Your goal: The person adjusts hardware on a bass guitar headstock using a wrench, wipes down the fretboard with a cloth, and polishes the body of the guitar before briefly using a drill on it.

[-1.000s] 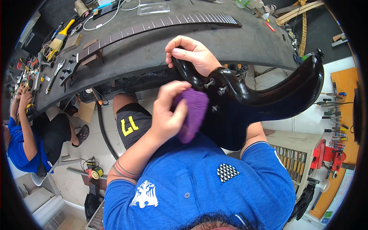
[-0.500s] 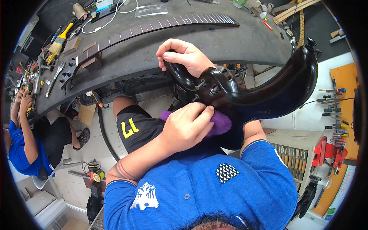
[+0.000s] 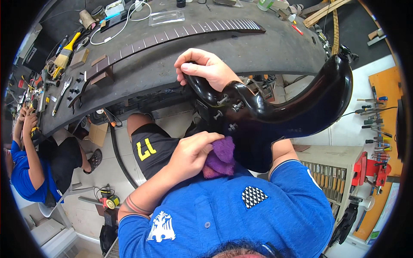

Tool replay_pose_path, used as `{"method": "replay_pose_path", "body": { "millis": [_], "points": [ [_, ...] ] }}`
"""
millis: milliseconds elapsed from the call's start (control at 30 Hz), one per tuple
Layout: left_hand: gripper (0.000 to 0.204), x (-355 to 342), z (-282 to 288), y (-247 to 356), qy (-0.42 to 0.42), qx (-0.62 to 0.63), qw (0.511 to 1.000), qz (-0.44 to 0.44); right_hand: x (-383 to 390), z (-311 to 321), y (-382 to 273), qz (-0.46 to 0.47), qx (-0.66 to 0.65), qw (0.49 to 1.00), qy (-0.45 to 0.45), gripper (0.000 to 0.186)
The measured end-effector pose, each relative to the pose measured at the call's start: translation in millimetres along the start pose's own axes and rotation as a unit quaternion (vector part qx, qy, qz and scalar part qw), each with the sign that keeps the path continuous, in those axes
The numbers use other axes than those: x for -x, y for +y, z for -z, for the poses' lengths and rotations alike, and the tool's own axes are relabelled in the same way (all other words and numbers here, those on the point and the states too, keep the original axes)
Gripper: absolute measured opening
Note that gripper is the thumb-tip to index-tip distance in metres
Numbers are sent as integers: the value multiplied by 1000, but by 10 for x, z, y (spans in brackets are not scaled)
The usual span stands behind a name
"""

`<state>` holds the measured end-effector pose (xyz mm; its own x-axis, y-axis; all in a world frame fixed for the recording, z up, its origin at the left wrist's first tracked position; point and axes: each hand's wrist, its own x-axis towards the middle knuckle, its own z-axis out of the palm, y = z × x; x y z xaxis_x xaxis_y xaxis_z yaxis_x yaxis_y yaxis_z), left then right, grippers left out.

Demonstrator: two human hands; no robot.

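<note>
A glossy black guitar body [image 3: 297,114] rests against my front, with several metal screws standing up near its neck joint. My right hand [image 3: 206,69] curls round the upper horn, its forearm hidden behind the body. My left hand [image 3: 193,152] holds a bunched purple cloth [image 3: 221,160] against the lower part of the body, below the screws.
A bench [image 3: 275,53] runs across the top with a guitar neck [image 3: 150,43], a brush [image 3: 65,55] and scattered tools. A co-worker [image 3: 32,165] in blue works at left. At right are a tool board [image 3: 378,79], red vise [image 3: 374,170] and cabinet [image 3: 327,172].
My left hand and cloth moved right along the body, then came back left and down over the last second. My right hand and the guitar body shifted slightly left and downward.
</note>
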<state>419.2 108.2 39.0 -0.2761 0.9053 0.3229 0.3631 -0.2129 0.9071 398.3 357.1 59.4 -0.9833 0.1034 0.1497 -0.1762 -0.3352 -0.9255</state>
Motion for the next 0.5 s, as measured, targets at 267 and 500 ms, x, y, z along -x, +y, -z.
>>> {"method": "replay_pose_path", "body": {
  "millis": [267, 500],
  "points": [
    [27, 154, 774, 57, 285, -89, 953, -51, 426, -90, -158, -97, 26, 994, -50, 45],
    [28, -812, 3136, 593, 524, -454, 685, -221, 442, -373, -247, -129, 21, 990, -45, 69]
  ]
}}
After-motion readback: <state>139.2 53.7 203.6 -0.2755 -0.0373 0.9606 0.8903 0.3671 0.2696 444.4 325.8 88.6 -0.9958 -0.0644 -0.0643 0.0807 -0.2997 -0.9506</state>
